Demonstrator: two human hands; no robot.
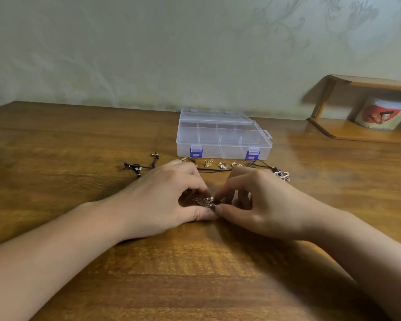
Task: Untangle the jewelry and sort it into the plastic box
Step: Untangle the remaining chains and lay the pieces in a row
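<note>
Cord comes first at the far left: a dark cord necklace with small metal beads lies loose on the brown wooden table, just beyond the left hand. That hand rests on the tabletop with its fingers curled over a small tangled clump of thin metal chain, its thumb pressing the clump from the near side. The clump sits between the two hands, near the table's centre, with its long axis running roughly left to right. The right hand meets it from the other side, thumb and forefinger pinching the clump's right end, so both hands are together and clamped on the same tangle; neither is clearly nearer.

Just beyond the knuckles runs a row of small gold-coloured rings and charms, and past it the clear plastic compartment box with blue latches, its lid seemingly down. To the right of the row lies a silver flower-shaped pendant on a dark cord, close to the right hand's far side.

Pulling the chain apart sideways looks best: bare wood extends left, right and toward the person, while any far-side pull would likely sweep into the row.
</note>
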